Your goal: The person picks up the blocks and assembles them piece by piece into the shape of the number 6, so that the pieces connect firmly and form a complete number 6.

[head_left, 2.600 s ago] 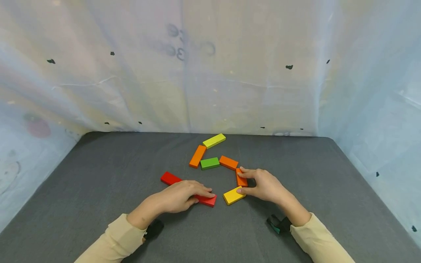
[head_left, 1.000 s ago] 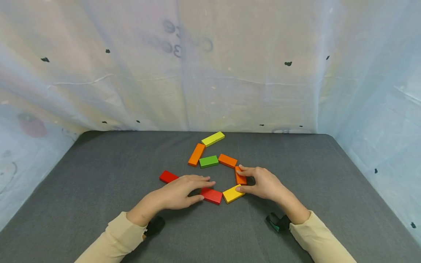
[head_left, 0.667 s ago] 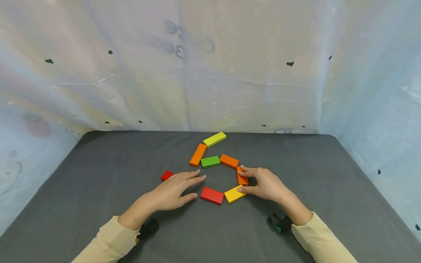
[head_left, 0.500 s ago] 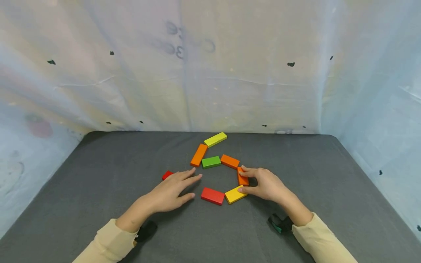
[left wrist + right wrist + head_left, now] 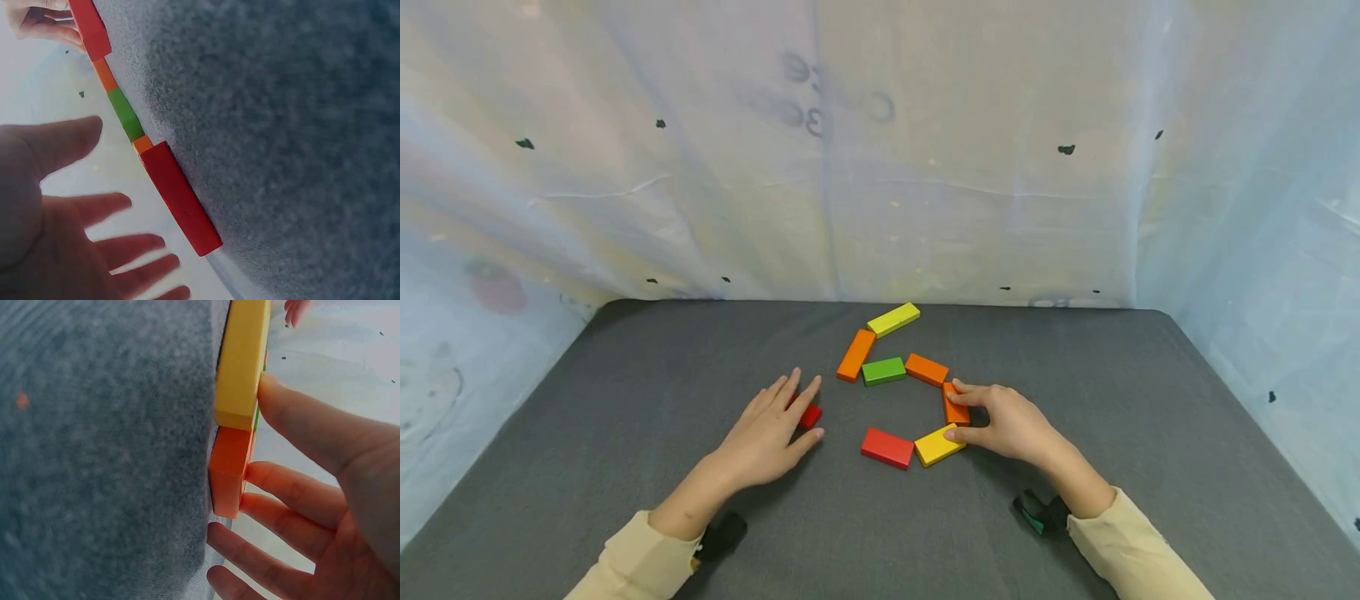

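My left hand (image 5: pixel 763 437) hovers with fingers spread over a red wooden block (image 5: pixel 809 417), partly hidden in the head view. The left wrist view shows that red block (image 5: pixel 181 200) lying flat, fingertips apart from it. My right hand (image 5: pixel 1011 421) rests its thumb on a yellow block (image 5: pixel 937 446) and its fingertips on an orange block (image 5: pixel 953 406). In the right wrist view the thumb lies against the yellow block (image 5: pixel 242 369) and two fingers touch the orange block (image 5: pixel 230 469). Another red block (image 5: pixel 887 448) lies end to end with the yellow one.
A curved row continues with an orange block (image 5: pixel 927 369), a green block (image 5: pixel 883 371), a longer orange block (image 5: pixel 856 356) and a lime-yellow block (image 5: pixel 893 319) at the back. Grey cloth (image 5: pixel 1037 350) covers the table. Pale sheeting (image 5: pixel 970 183) hangs behind and at both sides.
The nearer red block slid right against the yellow block under my left hand. That hand then let go and moved left, over the other red block. My right hand stays in place.
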Demonstrator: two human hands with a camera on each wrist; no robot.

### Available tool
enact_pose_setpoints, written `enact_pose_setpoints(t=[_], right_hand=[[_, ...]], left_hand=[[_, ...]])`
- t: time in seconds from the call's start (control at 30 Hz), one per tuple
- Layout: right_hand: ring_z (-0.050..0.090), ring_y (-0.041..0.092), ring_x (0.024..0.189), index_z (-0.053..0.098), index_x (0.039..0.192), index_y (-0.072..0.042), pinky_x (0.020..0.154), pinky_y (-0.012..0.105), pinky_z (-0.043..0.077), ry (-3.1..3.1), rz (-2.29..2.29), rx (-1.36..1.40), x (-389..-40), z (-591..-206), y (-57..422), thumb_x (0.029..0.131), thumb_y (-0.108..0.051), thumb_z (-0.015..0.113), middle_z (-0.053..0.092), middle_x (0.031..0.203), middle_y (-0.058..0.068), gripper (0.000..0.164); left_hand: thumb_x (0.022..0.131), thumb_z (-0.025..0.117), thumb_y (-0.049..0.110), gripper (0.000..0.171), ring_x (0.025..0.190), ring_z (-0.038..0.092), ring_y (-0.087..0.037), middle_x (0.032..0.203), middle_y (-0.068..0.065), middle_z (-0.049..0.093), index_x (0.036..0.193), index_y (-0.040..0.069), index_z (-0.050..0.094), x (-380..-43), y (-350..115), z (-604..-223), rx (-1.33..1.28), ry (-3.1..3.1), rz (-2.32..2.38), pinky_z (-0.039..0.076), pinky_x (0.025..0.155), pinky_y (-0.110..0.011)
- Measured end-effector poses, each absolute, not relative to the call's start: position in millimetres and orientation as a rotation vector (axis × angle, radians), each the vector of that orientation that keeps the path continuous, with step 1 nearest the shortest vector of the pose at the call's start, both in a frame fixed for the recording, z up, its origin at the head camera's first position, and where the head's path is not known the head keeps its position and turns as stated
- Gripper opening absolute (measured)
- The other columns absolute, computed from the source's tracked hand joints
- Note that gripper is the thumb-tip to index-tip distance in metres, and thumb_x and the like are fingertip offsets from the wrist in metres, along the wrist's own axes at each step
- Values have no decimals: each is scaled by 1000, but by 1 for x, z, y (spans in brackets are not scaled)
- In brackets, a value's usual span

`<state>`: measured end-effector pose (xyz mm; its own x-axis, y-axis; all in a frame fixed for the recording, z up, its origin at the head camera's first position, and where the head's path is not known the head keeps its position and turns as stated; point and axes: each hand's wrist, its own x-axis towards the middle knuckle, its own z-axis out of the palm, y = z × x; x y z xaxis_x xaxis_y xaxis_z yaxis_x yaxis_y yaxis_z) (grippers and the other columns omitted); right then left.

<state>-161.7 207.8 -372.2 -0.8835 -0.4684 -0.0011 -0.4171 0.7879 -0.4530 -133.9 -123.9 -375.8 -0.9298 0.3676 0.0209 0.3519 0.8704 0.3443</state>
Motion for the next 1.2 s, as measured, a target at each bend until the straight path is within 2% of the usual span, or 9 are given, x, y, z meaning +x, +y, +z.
enact_pose_setpoints(t=[0.23, 0.4, 0.67, 1.0, 1.2], right_hand=[[49, 38, 128, 58, 132, -4, 93, 51, 47, 2865, -688, -712, -161, -372, 208, 83, -35, 75, 50, 142, 12, 61], [49, 38, 128, 57, 133, -4, 94, 52, 47, 2867, -683, -704, -161, -372, 208, 83, -36, 74, 50, 142, 12, 62], [50, 38, 127, 58, 132, -3, 90, 49, 49, 2869, -685, -713, -160, -372, 208, 82, -35, 75, 50, 141, 13, 61], [48, 38, 128, 58, 132, -3, 93, 52, 47, 2861, -703, -727, -160, -373, 208, 83, -34, 75, 50, 142, 13, 60], [48, 38, 128, 57, 132, -3, 93, 51, 48, 2864, -692, -719, -160, -371, 207, 83, -35, 74, 50, 142, 13, 61]], left_hand=[[98, 54, 33, 68, 140, 19, -52, 151, -37, 18, 150, 0, 28, -129, -125, -374, 413, 2978, 539, 17, 112, -64], [98, 54, 34, 67, 140, 18, -52, 151, -38, 17, 151, 1, 28, -127, -124, -373, 363, 2959, 532, 17, 112, -65], [97, 54, 34, 66, 139, 23, -52, 149, -38, 23, 150, 1, 31, -127, -123, -373, 335, 2967, 521, 19, 110, -65], [95, 60, 27, 63, 134, 30, -54, 145, -40, 29, 144, -6, 38, -129, -117, -374, 302, 2978, 577, 28, 106, -66], [93, 63, 23, 60, 130, 34, -56, 142, -43, 30, 141, -5, 43, -129, -116, -374, 301, 2996, 584, 32, 102, -67]])
